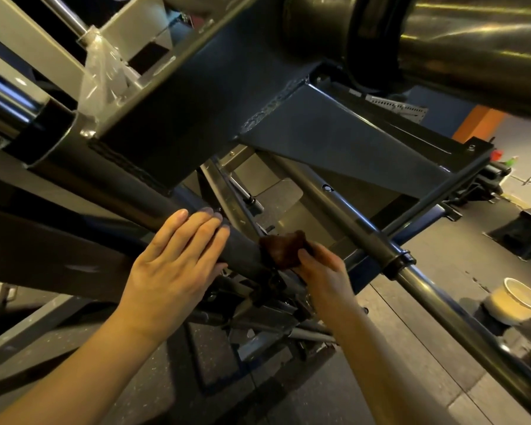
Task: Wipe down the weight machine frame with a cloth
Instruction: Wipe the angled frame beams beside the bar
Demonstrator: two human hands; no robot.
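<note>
- Left hand (174, 262): nearest the camera with its forearm; lies flat on a dark round frame tube (242, 250), fingers straight and pressed along it, gripping nothing. It appears to steady the person against the machine.
- Right hand (322, 271): fingers curled round a bunched dark brown cloth (285, 248), holding it against the same tube just beside the left fingertips, toward the tube's lower end.
- Weight machine frame (196, 96): broad dark painted beams cross the upper view; a welded bracket joins them. A thinner rod with a collar (399, 260) runs diagonally, well apart from the cloth.
- Clamp fitting (267, 286): sits directly below the cloth at the tube's lower end; its exact form is hard to read in the dim light.
- Paper cup (515, 302): stands on the floor near the right edge of the view, beneath the rod.
- Plastic wrap (101, 75): clings to the frame's upper left corner.
- Risks, judged: the loose cloth may snag on the fitting below as the stroke runs down the tube; knuckles may strike the fitting's edges; a swung elbow could tip the cup.
</note>
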